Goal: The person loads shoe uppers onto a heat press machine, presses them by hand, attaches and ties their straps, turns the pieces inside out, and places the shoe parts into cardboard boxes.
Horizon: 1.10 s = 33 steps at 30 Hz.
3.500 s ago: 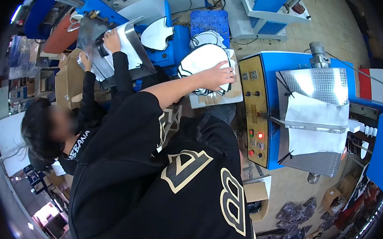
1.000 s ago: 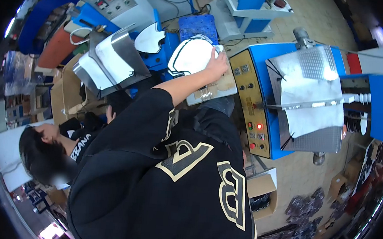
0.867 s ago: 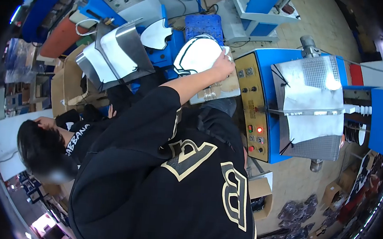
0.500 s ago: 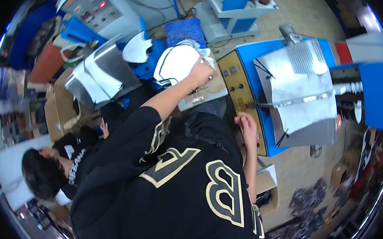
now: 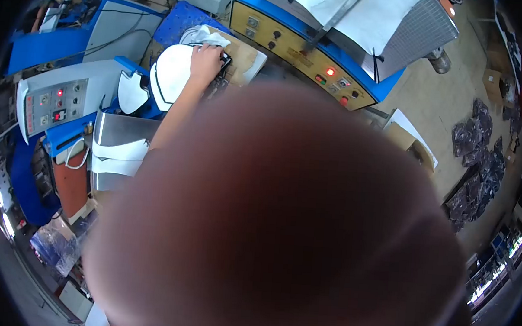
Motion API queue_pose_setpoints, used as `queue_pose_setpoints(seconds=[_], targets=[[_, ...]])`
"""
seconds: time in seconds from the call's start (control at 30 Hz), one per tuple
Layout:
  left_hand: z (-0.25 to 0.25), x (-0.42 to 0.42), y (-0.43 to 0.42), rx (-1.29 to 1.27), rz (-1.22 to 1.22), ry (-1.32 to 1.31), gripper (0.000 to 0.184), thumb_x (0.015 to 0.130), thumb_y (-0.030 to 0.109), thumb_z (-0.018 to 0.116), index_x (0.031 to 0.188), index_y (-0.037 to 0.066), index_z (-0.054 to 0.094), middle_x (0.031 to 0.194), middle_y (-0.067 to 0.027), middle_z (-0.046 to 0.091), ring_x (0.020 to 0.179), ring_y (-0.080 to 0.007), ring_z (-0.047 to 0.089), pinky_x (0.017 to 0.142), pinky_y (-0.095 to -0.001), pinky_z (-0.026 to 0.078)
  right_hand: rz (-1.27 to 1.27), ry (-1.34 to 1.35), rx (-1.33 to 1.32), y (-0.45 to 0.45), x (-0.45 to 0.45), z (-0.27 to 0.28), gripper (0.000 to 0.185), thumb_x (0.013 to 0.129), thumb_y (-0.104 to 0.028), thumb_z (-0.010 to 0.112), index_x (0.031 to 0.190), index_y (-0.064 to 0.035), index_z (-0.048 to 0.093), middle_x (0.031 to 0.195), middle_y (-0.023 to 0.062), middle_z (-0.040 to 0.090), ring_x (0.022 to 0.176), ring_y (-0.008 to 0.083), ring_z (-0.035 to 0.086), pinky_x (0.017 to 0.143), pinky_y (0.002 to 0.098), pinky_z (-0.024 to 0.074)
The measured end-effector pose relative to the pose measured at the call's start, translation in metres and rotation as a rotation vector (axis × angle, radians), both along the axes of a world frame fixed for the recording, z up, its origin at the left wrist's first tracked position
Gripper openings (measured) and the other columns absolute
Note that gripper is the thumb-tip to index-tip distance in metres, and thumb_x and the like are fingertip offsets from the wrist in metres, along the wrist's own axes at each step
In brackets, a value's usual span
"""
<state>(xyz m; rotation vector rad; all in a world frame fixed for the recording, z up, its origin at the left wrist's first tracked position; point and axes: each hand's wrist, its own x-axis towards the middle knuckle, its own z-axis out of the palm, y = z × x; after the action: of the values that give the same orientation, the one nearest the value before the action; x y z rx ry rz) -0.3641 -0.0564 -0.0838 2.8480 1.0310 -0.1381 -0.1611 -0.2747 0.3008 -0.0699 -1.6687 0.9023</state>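
My left hand (image 5: 206, 63) reaches over the bench, fingers bent down at the edge of a small black object (image 5: 225, 61), whose kind I cannot make out. Just left of it lies a white rounded flat piece (image 5: 173, 75) with a dark outline. Crumpled white material (image 5: 208, 36) lies beyond the fingers. A big brown-red blur, apparently my right hand (image 5: 281, 219), is right in front of the camera and covers the middle and bottom. Its fingers cannot be made out.
A blue machine with a yellow control panel (image 5: 293, 47) stands at the upper right, white sheet (image 5: 368, 19) on top. Another control box (image 5: 57, 97) is at left, near a curved metal plate (image 5: 118, 130) with white pieces. Dark plastic bags (image 5: 479, 163) lie on the floor.
The view has swung, shifting the bench left and up. My right hand has left the yellow panel's side; a large blur now fills the centre. The black object shows beside my left hand.
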Motion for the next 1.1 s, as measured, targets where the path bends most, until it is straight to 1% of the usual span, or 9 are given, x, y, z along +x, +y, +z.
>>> queue_pose_setpoints(seconds=[0.13,0.23,0.27,0.43,0.53,0.67,0.9,0.93,1.1], targets=[[0.002,0.001,-0.006,0.075,-0.006,-0.028,0.030,0.075,0.024,0.082,0.101,0.012,0.073,0.102,-0.0049,0.072,0.106,-0.0254,0.064,0.096,-0.0421,0.043,-0.046,0.040,-0.052,-0.008,0.016,-0.008,0.029,0.086,0.002,0.051,0.110,0.0014,0.069,0.104,0.0123,0.071,0.090,0.0250,0.066,0.088,0.0365,0.0502],[0.018,0.003,-0.014,0.100,0.036,-0.125,0.060,0.085,0.055,0.073,0.127,0.013,0.068,0.138,-0.0088,0.063,0.132,-0.0258,0.055,0.120,-0.0539,0.025,-0.093,0.069,-0.078,-0.016,0.024,-0.017,0.030,0.086,0.002,0.051,0.111,0.0015,0.068,0.103,0.0122,0.071,0.089,0.0245,0.066,0.088,0.0362,0.0502],[0.024,0.004,-0.016,0.065,0.150,-0.136,0.073,0.087,0.066,0.065,0.135,0.012,0.063,0.149,-0.0115,0.055,0.142,-0.0279,0.046,0.123,-0.0595,0.013,-0.102,0.080,-0.083,-0.018,0.028,-0.017,0.031,0.086,0.002,0.051,0.112,0.0015,0.067,0.103,0.0122,0.071,0.089,0.0243,0.066,0.087,0.0361,0.0502],[0.018,-0.052,0.002,0.121,0.816,-0.395,0.091,0.085,0.071,0.065,0.144,0.004,0.052,0.156,-0.0227,0.043,0.147,-0.0376,0.038,0.121,-0.0635,0.011,-0.163,0.091,-0.118,-0.032,0.038,-0.013,0.033,0.085,0.003,0.051,0.114,0.0017,0.066,0.102,0.0120,0.070,0.088,0.0234,0.066,0.086,0.0356,0.0503],[0.018,-0.072,-0.004,0.127,1.199,-0.145,0.108,0.076,0.076,0.071,0.150,0.003,0.042,0.157,-0.0249,0.039,0.149,-0.0411,0.032,0.119,-0.0650,0.018,-0.179,0.102,-0.139,-0.035,0.047,-0.017,0.034,0.085,0.003,0.050,0.115,0.0018,0.065,0.102,0.0118,0.070,0.087,0.0229,0.065,0.086,0.0353,0.0503],[0.007,-0.113,0.015,0.031,1.158,-0.288,0.122,0.066,0.078,0.077,0.153,0.003,0.038,0.154,-0.0267,0.041,0.147,-0.0424,0.033,0.113,-0.0620,0.034,-0.162,0.125,-0.174,-0.032,0.043,-0.028,0.035,0.084,0.003,0.050,0.116,0.0020,0.064,0.101,0.0117,0.070,0.086,0.0222,0.065,0.085,0.0349,0.0503],[-0.005,-0.145,0.054,-0.074,0.935,-0.033,0.128,0.064,0.080,0.077,0.145,-0.014,0.044,0.145,-0.0362,0.049,0.140,-0.0464,0.046,0.117,-0.0479,0.036,0.055,0.198,-0.255,-0.031,0.028,-0.024,0.039,0.083,0.003,0.050,0.119,0.0022,0.062,0.100,0.0114,0.070,0.084,0.0209,0.064,0.083,0.0341,0.0503],[0.015,-0.131,0.048,0.000,0.891,0.130,0.114,0.070,0.084,0.068,0.133,-0.010,0.061,0.140,-0.0292,0.058,0.134,-0.0395,0.054,0.112,-0.0428,0.043,0.129,0.226,-0.257,-0.028,0.026,-0.026,0.039,0.083,0.004,0.049,0.120,0.0023,0.062,0.100,0.0114,0.070,0.084,0.0208,0.064,0.083,0.0340,0.0503],[0.070,-0.095,0.036,-0.193,0.875,0.153,0.113,0.063,0.079,0.076,0.137,-0.005,0.059,0.133,-0.0231,0.065,0.126,-0.0334,0.062,0.106,-0.0410,0.048,0.418,0.335,-0.241,-0.025,0.021,-0.038,0.041,0.082,0.004,0.049,0.122,0.0024,0.060,0.100,0.0112,0.069,0.082,0.0199,0.064,0.082,0.0335,0.0503]])
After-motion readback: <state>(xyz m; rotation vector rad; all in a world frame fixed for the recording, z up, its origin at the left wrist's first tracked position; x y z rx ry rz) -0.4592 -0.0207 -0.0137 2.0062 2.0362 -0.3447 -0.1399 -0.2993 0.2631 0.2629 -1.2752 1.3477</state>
